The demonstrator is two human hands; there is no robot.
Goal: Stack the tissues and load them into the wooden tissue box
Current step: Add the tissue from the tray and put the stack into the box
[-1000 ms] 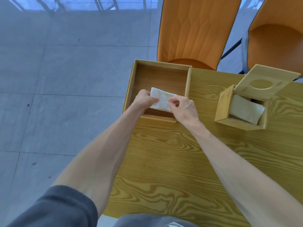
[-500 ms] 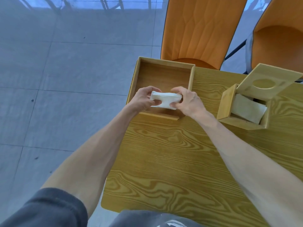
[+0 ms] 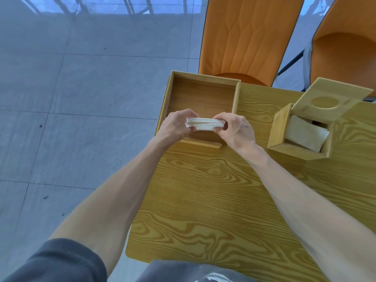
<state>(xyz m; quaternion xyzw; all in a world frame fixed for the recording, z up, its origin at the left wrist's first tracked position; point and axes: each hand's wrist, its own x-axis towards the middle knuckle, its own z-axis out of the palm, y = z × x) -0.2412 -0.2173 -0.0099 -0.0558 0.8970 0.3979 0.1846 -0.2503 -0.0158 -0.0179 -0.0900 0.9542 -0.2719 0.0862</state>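
Note:
A thin stack of white tissues (image 3: 204, 124) is held level above the near edge of a shallow open wooden tray (image 3: 200, 98). My left hand (image 3: 176, 125) pinches its left end and my right hand (image 3: 237, 132) grips its right end. To the right stands the wooden tissue box (image 3: 299, 137), its lid (image 3: 331, 96) with a round hole tilted up, and folded tissues (image 3: 305, 133) lie inside it.
The yellow wood-grain table (image 3: 223, 200) ends at its left edge just beside the tray, with grey tiled floor (image 3: 71, 119) beyond. Two orange chairs, one (image 3: 248, 35) behind the tray and one (image 3: 345, 43) at the far right, stand behind the table.
The tissues have been lifted out of the tray and turned from lying flat to a level stack held edge-on between both hands.

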